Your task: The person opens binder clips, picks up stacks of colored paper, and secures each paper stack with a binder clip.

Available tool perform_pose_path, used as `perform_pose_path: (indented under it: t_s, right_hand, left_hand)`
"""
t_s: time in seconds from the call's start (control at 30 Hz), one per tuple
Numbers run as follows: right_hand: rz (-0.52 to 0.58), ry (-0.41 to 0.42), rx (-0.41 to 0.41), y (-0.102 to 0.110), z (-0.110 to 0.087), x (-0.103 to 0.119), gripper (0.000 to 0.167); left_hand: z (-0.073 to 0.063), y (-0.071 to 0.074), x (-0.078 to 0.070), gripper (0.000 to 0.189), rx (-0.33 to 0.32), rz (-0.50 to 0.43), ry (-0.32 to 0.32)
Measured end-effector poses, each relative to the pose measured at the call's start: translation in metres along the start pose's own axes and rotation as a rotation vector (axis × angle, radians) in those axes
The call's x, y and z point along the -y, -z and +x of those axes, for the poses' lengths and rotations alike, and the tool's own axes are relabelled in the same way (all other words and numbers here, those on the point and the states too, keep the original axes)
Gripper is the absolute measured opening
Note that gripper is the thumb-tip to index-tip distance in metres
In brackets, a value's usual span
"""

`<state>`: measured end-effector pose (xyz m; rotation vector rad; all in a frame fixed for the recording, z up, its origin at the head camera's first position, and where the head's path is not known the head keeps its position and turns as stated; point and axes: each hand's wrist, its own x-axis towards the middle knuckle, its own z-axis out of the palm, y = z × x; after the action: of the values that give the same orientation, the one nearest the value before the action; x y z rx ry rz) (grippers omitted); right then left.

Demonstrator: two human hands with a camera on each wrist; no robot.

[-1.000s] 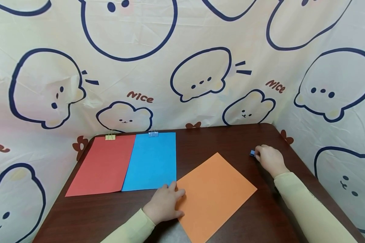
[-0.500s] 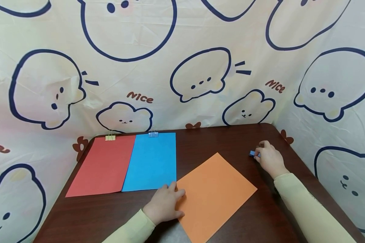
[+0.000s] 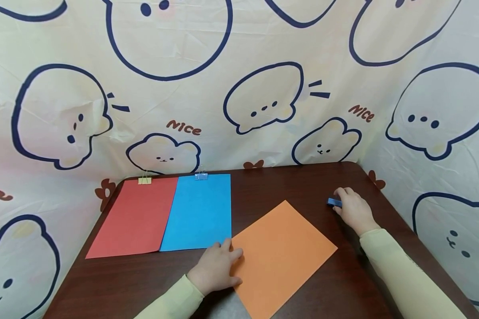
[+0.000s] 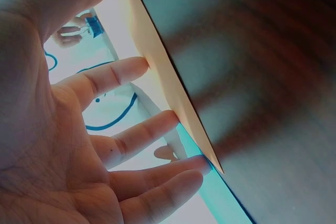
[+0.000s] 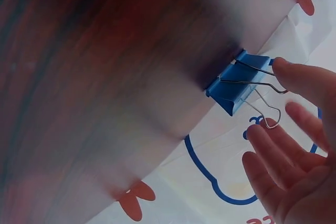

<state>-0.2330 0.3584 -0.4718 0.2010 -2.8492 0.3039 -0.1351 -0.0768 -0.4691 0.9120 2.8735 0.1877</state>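
Note:
A sheet of orange paper (image 3: 284,259) lies turned at an angle on the brown table. Against its left edge rests my left hand (image 3: 213,268), fingers spread and fairly straight, as the left wrist view also shows. At the right, a blue binder clip (image 3: 334,202) sits on the table. My right hand (image 3: 355,208) is around the clip's handle side, its thumb and fingers spread apart. In the right wrist view the thumb (image 5: 302,80) is by one wire handle and a fingertip is close to the other; the clip's body stands on the tabletop.
Red paper (image 3: 133,219) and blue paper (image 3: 199,212) lie side by side at the left. A yellow binder clip (image 3: 145,180) and a light blue binder clip (image 3: 201,176) are at their top edges. A patterned cloth (image 3: 263,146) surrounds the table (image 3: 271,186).
My right fingers have spread from their pinch on the blue binder clip, and more of the clip now shows. The left hand and orange paper have not moved.

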Motion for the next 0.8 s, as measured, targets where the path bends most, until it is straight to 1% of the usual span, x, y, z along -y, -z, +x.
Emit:
perform_pose_path:
  t_s: [0.13,0.23,0.57,0.8]
  right_hand:
    - [0.019,-0.015,0.017,0.0000,0.0001,0.0011,0.061]
    - [0.028,-0.020,0.027,0.0000,0.0008,0.0018,0.067]
    - [0.056,-0.032,0.005,-0.0025,0.0018,0.0015,0.056]
    - [0.068,-0.026,-0.002,-0.0059,0.0022,0.0006,0.047]
  left_hand:
    - [0.0001,-0.0001,-0.0001,0.054,-0.003,0.008,0.001]
    - [0.0002,-0.0004,-0.0002,0.055,-0.005,0.010,0.004]
    - [0.0006,-0.0012,-0.0005,0.057,-0.009,0.012,0.000]
    - [0.0011,-0.0016,-0.0001,0.056,-0.004,0.007,0.004]
